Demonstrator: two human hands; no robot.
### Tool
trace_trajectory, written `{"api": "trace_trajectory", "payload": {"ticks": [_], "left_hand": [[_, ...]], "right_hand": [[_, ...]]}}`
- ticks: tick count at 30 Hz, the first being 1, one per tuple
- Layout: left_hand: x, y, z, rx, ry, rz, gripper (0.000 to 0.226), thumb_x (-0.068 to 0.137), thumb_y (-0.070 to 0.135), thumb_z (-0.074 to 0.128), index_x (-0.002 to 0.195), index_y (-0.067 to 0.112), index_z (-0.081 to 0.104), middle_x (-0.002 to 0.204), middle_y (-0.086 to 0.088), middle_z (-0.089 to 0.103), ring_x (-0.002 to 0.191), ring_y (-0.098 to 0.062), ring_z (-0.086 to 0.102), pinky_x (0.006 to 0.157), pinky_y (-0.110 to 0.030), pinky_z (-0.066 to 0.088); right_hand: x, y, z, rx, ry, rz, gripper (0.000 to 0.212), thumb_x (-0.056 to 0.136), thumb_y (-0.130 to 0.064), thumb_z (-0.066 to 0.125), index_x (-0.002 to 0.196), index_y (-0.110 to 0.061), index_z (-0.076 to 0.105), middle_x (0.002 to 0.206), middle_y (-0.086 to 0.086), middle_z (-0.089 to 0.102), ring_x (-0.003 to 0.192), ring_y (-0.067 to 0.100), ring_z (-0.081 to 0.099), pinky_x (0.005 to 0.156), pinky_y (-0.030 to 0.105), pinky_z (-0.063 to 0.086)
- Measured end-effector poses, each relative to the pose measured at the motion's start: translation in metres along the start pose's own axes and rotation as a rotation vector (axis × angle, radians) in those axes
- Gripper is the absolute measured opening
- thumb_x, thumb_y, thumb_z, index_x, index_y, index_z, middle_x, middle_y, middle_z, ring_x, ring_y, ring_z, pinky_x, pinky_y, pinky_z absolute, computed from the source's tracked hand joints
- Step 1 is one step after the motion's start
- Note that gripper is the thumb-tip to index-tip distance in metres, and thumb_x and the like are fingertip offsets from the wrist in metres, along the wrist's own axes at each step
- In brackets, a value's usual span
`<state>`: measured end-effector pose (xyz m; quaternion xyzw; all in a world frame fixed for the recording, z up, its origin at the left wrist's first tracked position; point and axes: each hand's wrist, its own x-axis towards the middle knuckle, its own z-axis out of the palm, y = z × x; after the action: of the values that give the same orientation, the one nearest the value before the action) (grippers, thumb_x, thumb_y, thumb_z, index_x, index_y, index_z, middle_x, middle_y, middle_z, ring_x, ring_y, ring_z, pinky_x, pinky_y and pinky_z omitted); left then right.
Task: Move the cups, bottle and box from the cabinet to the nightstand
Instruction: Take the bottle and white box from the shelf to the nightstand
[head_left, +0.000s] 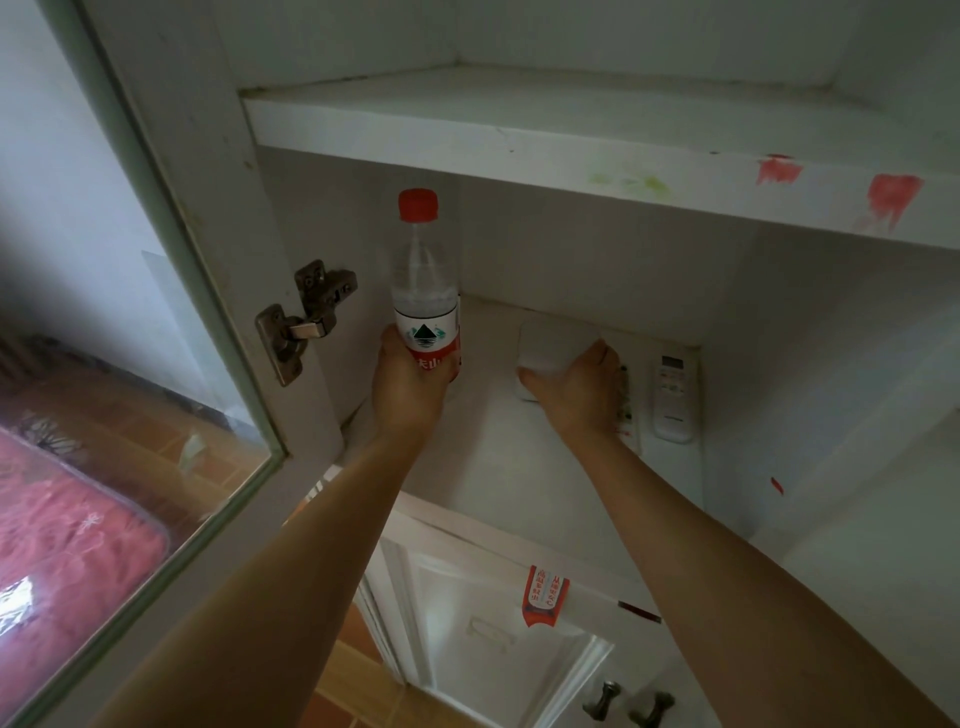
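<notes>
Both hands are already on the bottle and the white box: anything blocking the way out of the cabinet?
Nothing visible does. The left hand grips the bottle upright near the open front; the right hand is on the white box. The glass door stands swung open at left, and the remote lies to the right, aside.

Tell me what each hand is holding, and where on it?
Left hand holds the bottle around its lower labelled part. Right hand grasps the white box at its near edge.
</notes>
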<state>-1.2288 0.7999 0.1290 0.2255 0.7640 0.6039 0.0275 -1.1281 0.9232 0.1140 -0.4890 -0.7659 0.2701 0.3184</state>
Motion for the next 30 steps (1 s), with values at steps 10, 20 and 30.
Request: {"api": "trace_trajectory", "payload": {"ticks": [10,20,30], "left_hand": [[-0.018,0.006,-0.009,-0.042,-0.019,-0.016,0.057,0.075,0.015,0.073,0.123,0.009,0.043,0.118,-0.009,0.06,0.105,-0.023,0.058,0.082,-0.03,0.045],[-0.046,0.024,-0.029,-0.049,-0.016,-0.022,0.058,0.075,0.016,0.073,0.125,0.013,0.043,0.116,-0.002,0.059,0.095,-0.012,0.053,0.075,-0.026,0.039],[-0.091,0.028,-0.045,0.044,0.08,0.017,0.056,0.074,0.025,0.073,0.121,0.013,0.046,0.116,-0.005,0.062,0.104,-0.023,0.059,0.079,-0.03,0.043]], "right_hand": [[-0.019,-0.005,-0.031,0.207,0.051,-0.116,0.1,0.058,-0.027,0.084,0.135,0.004,0.03,0.133,0.019,0.039,0.124,0.032,0.041,0.102,0.033,0.036],[-0.054,0.01,-0.054,0.228,0.013,-0.112,0.101,0.06,-0.033,0.083,0.137,0.002,0.028,0.14,0.017,0.033,0.13,0.029,0.036,0.11,0.032,0.031],[-0.097,0.01,-0.073,0.272,-0.014,-0.19,0.103,0.06,-0.033,0.083,0.139,-0.001,0.025,0.14,0.013,0.032,0.13,0.024,0.035,0.108,0.025,0.028]]}}
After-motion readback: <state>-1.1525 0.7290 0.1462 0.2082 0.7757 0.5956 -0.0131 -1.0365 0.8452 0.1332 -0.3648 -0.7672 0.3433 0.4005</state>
